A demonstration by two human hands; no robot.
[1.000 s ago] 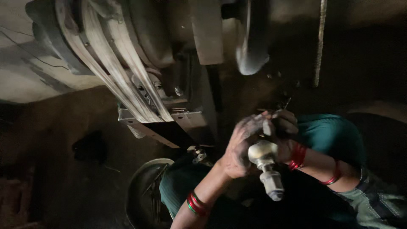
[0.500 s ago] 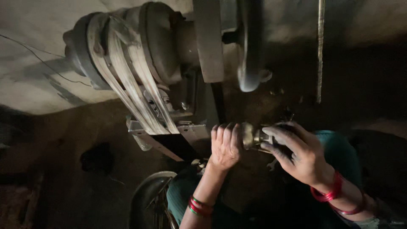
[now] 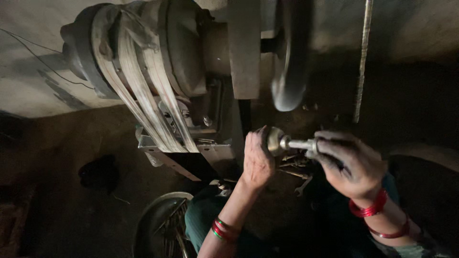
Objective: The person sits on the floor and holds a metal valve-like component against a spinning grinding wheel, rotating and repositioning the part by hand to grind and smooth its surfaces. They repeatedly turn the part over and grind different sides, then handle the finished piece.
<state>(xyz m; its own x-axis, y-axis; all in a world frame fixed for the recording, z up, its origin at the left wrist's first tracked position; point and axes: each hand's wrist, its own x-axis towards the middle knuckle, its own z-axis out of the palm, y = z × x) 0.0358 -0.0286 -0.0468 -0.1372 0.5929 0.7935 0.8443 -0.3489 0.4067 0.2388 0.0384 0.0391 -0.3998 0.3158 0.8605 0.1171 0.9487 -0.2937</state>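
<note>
A round-headed metal spindle part (image 3: 282,142) is held low before a belt-driven grinding machine (image 3: 191,62), its shaft gripped in the closed, grime-blackened fingers of the right hand (image 3: 351,165), its domed head cupped by the bent fingers of the left hand (image 3: 257,160). Red bangles (image 3: 368,209) are worn at both wrists. A metal bowl (image 3: 160,224) is seen on the floor below, with loose spanners (image 3: 299,177) near the hands

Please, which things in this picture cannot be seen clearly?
- Head view: the small parts on the floor are lost in shadow behind the metal piece.
- Contents of the round pan: too dark, cut off by the bottom edge.
- Left hand fingers: hidden behind its back.
- Spinning wheel: blurred.
</note>
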